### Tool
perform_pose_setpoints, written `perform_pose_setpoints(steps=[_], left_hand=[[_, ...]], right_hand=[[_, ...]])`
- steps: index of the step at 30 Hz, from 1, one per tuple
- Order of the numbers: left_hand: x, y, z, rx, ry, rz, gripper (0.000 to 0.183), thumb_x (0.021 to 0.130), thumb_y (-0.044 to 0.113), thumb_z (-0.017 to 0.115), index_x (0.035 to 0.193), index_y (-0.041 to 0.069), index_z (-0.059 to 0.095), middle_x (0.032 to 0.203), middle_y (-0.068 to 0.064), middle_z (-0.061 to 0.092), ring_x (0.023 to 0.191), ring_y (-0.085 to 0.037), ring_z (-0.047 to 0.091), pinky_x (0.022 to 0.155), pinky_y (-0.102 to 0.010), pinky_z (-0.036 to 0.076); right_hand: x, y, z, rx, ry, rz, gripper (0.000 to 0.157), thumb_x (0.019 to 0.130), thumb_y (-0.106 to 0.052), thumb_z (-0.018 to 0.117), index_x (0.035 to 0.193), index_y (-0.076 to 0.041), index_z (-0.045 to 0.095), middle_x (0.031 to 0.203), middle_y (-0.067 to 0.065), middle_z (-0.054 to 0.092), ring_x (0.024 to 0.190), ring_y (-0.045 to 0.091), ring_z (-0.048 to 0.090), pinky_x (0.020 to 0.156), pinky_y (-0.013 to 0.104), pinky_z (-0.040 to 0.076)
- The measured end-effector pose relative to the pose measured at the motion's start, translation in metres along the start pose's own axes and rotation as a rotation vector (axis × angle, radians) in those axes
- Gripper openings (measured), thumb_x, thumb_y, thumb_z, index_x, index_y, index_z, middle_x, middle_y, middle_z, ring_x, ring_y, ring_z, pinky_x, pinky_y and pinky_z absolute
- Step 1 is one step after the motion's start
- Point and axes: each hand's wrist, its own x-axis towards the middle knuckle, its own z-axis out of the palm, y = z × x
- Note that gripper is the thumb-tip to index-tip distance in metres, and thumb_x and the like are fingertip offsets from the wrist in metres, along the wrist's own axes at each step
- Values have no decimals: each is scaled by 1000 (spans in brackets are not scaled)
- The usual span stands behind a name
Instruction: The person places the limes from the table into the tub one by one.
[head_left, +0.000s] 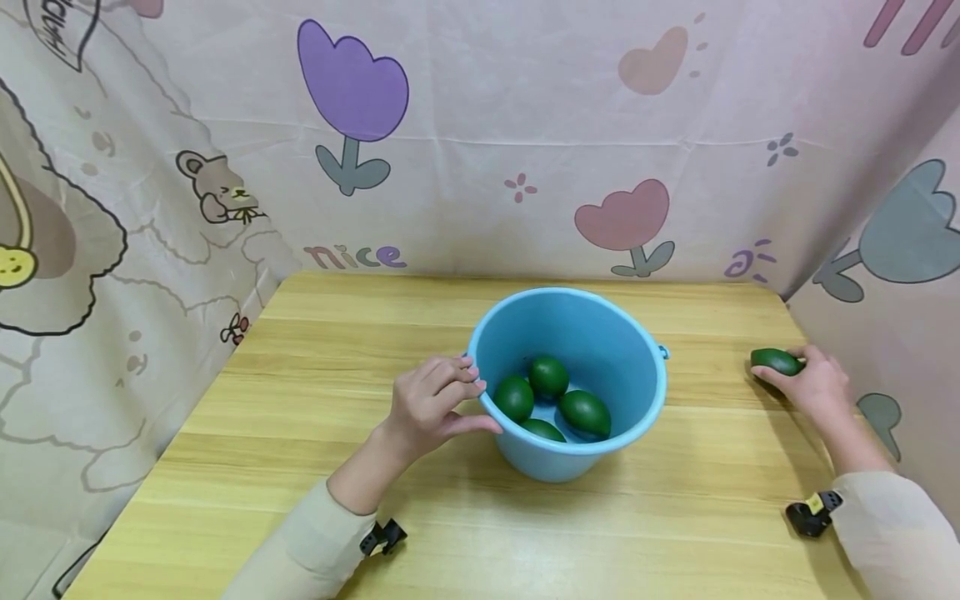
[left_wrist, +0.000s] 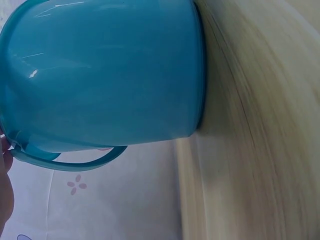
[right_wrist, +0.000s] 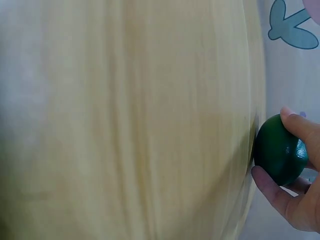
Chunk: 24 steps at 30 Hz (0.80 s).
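Observation:
A light blue bucket [head_left: 555, 462] stands upright on the wooden table, with several dark green, glossy oval fruits [head_left: 585, 414] at its bottom. My left hand [head_left: 431, 404] grips the bucket's rim on the left, its fingertips at the edge and its thumb along the near side. In the left wrist view the bucket's wall [left_wrist: 110, 75] fills much of the frame, and its handle [left_wrist: 75, 165] hangs down along the side. Out at the table's right side, my right hand [head_left: 817, 383] holds another green oval fruit [head_left: 776, 361] between thumb and fingers, close over the tabletop [right_wrist: 165, 110].
The wooden table [head_left: 315, 350] runs back to a printed cloth [head_left: 480, 108] hanging behind it. More printed cloth hangs along the left and right sides. Each wrist wears a small black camera [head_left: 382, 537] near the sleeve cuff.

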Motion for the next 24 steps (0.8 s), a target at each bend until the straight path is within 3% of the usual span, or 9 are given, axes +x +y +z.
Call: perform_pose_setpoints(steps=[12,24], left_hand=[[0,0,0,17,8,9,52,78,58,64,77,5,65,76,-7,64,70,-20,67,66,-32,61],[1,0,1,17,6,-6,53,78,58,65,77,5,64,76,-7,64,70,-21,67,66,-34,60]], right_hand=[[-10,-10,8,10,22,-75,77,85,-48,65,124,12,37,110,38,41,95,50,40,69,54,36],[-17,-24,12,15,-20,-107,75,85,-46,67,124,12,39,112,42,40,96,51,42,72,58,40]])
